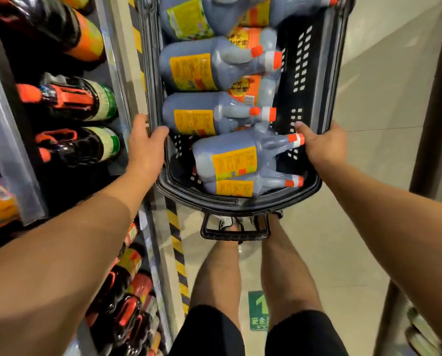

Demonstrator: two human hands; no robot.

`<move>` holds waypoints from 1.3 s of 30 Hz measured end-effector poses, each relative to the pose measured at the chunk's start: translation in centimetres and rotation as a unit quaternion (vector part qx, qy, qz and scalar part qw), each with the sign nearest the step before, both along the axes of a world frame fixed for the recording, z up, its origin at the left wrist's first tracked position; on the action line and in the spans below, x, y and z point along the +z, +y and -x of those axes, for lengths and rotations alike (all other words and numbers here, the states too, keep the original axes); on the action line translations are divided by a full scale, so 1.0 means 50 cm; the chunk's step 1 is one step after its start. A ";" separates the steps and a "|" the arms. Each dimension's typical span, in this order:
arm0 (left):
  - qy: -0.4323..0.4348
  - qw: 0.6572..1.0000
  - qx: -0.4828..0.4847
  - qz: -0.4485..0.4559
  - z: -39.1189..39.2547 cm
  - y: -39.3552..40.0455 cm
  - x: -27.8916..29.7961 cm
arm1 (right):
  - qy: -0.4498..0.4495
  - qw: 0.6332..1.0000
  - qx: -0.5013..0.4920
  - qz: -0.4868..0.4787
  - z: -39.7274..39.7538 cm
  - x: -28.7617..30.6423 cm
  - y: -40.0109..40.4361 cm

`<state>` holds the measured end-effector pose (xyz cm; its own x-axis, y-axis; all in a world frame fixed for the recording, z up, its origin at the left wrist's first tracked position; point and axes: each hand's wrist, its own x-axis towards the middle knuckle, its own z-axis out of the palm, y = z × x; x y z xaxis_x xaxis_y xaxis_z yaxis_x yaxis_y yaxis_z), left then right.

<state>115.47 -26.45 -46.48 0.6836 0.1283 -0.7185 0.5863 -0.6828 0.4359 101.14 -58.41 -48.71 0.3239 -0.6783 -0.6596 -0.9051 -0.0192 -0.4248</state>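
head view: the person holds a black plastic basket out in front of the body, one hand on each long side. the left hand clamps the left rim, its thumb hooked over the edge into the basket and the rest of the hand down the outside wall; how its fingers curl below cannot be seen. the right hand does the same on the opposite rim, thumb lying along the inner edge and fingers hidden behind the wall. taking it by both sides looks like the sensible way to carry such a load, since between the two hands and beyond them the basket is packed with grey-blue jugs, all on their sides with yellow labels up and orange-and-white caps pointing toward the right hand's side. the nearest jug lies between the hands, tilted on top of another, its cap just beside the right thumb. the folding carry handle hangs unused under the near end, below both wrists, probably because it gives less control of the load than the rims do. just outside the left hand a shelf carries dark bottles with red caps, and the basket runs close alongside it, so the jugs are likely meant for or come from there. below the hands are bare legs, black shorts and a tiled floor, with a yellow-black striped strip at the shelf foot.
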 end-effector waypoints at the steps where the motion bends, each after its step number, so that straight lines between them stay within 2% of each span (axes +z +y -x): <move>1: 0.005 1.000 -0.017 -0.004 0.007 0.000 0.000 | -0.002 1.000 -0.004 -0.002 0.001 -0.001 0.001; 3: -0.008 0.999 -0.043 -0.020 0.017 0.000 -0.007 | -0.005 1.000 -0.008 -0.001 0.000 0.001 0.004; 11: -0.077 0.995 -0.021 -0.053 0.020 -0.010 -0.032 | -0.001 1.000 0.005 0.029 0.001 0.015 0.023; 23: -0.114 0.990 -0.009 -0.081 0.073 0.015 -0.046 | -0.047 0.999 0.003 0.026 0.055 0.017 0.051; 26: -0.120 0.987 -0.007 -0.105 0.124 0.043 -0.064 | -0.050 0.998 0.010 0.024 0.108 0.002 0.069; 39: -0.119 0.989 0.042 -0.081 0.493 0.194 -0.053 | -0.010 0.998 0.042 0.051 0.425 -0.019 0.205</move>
